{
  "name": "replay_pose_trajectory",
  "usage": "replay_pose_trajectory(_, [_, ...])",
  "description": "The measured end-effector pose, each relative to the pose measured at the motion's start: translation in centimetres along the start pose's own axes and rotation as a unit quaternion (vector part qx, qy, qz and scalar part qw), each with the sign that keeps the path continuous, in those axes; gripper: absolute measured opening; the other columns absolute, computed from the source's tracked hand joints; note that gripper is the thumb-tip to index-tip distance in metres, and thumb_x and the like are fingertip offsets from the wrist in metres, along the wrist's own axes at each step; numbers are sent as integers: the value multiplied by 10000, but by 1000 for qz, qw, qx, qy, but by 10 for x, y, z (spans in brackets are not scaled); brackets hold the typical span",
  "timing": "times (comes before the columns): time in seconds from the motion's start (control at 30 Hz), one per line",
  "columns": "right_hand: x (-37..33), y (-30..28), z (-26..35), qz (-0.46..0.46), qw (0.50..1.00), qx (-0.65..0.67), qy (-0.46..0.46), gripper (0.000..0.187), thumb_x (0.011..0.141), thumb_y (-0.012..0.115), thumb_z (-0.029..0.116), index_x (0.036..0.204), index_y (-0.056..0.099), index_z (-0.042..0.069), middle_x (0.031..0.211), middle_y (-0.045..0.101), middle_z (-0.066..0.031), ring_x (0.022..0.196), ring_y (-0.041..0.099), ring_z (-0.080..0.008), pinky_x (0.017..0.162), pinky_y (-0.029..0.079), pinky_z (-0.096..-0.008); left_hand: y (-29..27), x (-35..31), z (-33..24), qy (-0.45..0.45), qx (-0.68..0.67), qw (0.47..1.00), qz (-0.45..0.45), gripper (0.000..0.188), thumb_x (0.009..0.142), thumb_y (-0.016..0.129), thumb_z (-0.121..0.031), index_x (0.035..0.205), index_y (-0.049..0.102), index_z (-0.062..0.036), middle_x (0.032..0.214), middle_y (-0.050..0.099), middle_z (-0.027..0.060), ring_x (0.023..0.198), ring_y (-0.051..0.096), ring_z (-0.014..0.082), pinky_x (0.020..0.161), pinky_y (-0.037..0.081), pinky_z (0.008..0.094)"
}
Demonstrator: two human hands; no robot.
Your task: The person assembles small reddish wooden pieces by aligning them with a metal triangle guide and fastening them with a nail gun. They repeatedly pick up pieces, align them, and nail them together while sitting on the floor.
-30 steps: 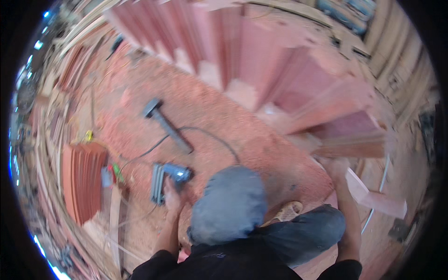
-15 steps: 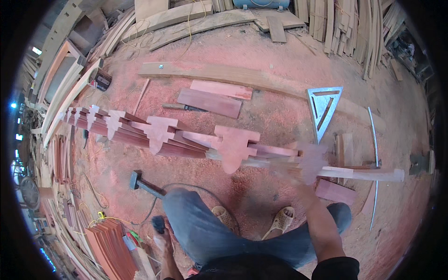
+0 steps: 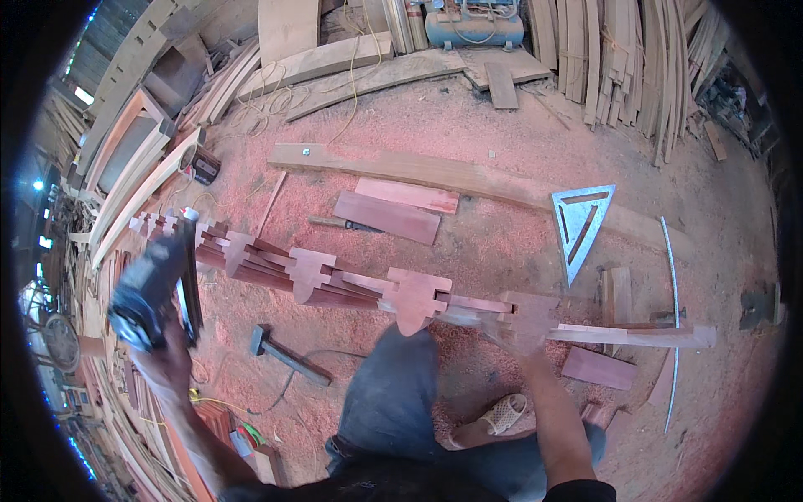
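Observation:
In front of me a long reddish wooden assembly (image 3: 418,294) runs from the far left toward the right, a rail with several notched, scroll-shaped blocks along it. My right hand (image 3: 520,345) grips its right part near the last block (image 3: 532,316), fingers partly hidden behind the wood. At the left, my left hand (image 3: 171,351) is closed around a dark power tool (image 3: 150,289), raised beside the assembly's left part. Motion blurs this tool, and its exact kind is unclear.
A hammer (image 3: 288,356) lies by my knee. Beyond the assembly are a chisel-like tool (image 3: 343,223), reddish boards (image 3: 389,217), a long plank (image 3: 376,165) and a metal triangle square (image 3: 583,226). Stacked timber (image 3: 615,63) and a blue compressor (image 3: 475,30) stand at the back.
My left hand has risen from low beside my left knee to the assembly's left side, now with the power tool in view. My legs have shifted; the right hand stays on the assembly.

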State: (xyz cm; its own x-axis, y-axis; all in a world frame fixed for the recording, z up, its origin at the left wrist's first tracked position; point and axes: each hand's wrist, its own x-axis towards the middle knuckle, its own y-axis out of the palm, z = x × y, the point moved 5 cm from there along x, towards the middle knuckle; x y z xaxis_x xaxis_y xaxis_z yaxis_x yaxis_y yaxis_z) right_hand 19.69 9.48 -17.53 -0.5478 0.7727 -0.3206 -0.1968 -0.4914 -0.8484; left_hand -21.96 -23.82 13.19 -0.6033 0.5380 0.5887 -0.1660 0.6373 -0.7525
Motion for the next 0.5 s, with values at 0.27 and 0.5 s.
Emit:
replay_pose_trajectory(0.27, [13, 23, -22, -12, 998, -68, 5, 628, 915, 734, 618, 1286, 778, 113, 1367, 750, -170, 1298, 693, -335, 1100, 535, -490, 75, 138, -170, 94, -218, 932, 272, 369, 1053, 725, -34, 1405, 635, 25, 1277, 732, 80, 1095, 664, 145, 968, 564, 337])
replay_pose_trajectory(0.5, [28, 119, -95, 50, 981, -185, 34, 1050, 682, 857, 832, 1402, 724, 80, 1386, 734, -207, 1328, 671, -350, 1172, 479, -475, 185, 142, -267, 347, -108, 866, 344, 333, 979, 805, -281, 1122, 704, 2, 824, 741, 205, 766, 727, 431, 709, 575, 506])
